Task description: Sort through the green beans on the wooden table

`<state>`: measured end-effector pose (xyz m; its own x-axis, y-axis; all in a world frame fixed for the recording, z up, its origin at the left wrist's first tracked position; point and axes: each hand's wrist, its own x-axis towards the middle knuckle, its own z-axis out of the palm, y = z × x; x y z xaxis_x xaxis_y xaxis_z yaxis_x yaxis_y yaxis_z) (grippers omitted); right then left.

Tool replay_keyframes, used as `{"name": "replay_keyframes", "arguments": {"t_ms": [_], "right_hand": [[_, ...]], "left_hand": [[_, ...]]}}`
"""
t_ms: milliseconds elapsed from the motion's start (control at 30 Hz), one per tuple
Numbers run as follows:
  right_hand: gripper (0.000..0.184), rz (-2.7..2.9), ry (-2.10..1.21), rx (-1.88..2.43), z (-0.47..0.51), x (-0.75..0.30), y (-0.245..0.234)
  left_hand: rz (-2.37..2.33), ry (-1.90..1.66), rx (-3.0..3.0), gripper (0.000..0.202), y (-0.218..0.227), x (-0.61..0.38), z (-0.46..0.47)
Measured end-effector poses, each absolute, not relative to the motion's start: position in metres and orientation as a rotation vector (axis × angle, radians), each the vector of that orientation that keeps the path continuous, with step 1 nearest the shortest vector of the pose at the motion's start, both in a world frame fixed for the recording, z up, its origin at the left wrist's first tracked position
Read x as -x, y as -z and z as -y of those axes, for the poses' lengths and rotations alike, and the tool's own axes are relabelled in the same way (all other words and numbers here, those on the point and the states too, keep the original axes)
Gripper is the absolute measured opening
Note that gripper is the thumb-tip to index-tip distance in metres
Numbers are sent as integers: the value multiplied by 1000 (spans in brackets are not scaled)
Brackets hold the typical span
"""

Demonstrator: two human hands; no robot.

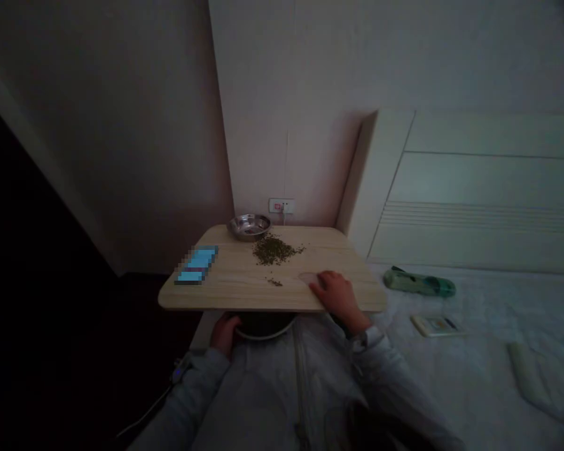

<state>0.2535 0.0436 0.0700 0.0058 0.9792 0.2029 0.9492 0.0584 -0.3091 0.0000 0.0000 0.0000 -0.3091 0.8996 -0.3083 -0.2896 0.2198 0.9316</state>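
My left hand [224,333] is closed on the left rim of a dark round bowl with a pale edge [263,337]. That bowl sits at my lap, partly under the near edge of the wooden tabletop [235,294]. On the tabletop's right side rests my right hand [341,299], fingers curled down. A thin, clear, rounded piece [308,277] shows at its fingertips; its kind is hard to make out. Small green-brown beans or seeds [273,250] lie in a loose pile farther back. A few more [274,282] are scattered nearer to me.
A shiny metal bowl [249,228] stands at the back left of the tabletop. A phone with a lit, blurred screen [197,265] lies at the left. On the bed at right are a green bottle [419,283] and a pale flat device [437,326]. Behind is a wall socket [282,206].
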Motion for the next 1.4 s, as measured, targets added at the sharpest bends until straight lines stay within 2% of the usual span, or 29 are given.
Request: {"name": "replay_keyframes", "arguments": {"t_ms": [167, 400, 633, 900, 1133, 1233, 1400], "right_hand": [[39, 2018, -115, 1925, -26, -271, -67], [40, 1783, -33, 2011, -9, -311, -52], [36, 1483, 18, 2013, 0, -339, -37], [57, 1317, -426, 2035, 19, -359, -43], [53, 1307, -679, 1463, 4, -323, -64], [40, 1427, -822, 1244, -23, -289, -74], [32, 1541, -989, 1115, -71, -238, -78]], "left_hand": [[-1422, -1351, -629, 10, -4, 0, 0], [-1435, -1361, -663, 6, -9, -1, 0], [-1381, -1350, -557, 13, -7, -1, 2], [-1366, -1313, -484, 22, -21, -10, 8], [-1379, -1251, -533, 33, -23, -14, 8], [-1353, -1236, -536, 36, -23, -14, 8], [-1268, -1149, -503, 39, -25, -13, 10]]}}
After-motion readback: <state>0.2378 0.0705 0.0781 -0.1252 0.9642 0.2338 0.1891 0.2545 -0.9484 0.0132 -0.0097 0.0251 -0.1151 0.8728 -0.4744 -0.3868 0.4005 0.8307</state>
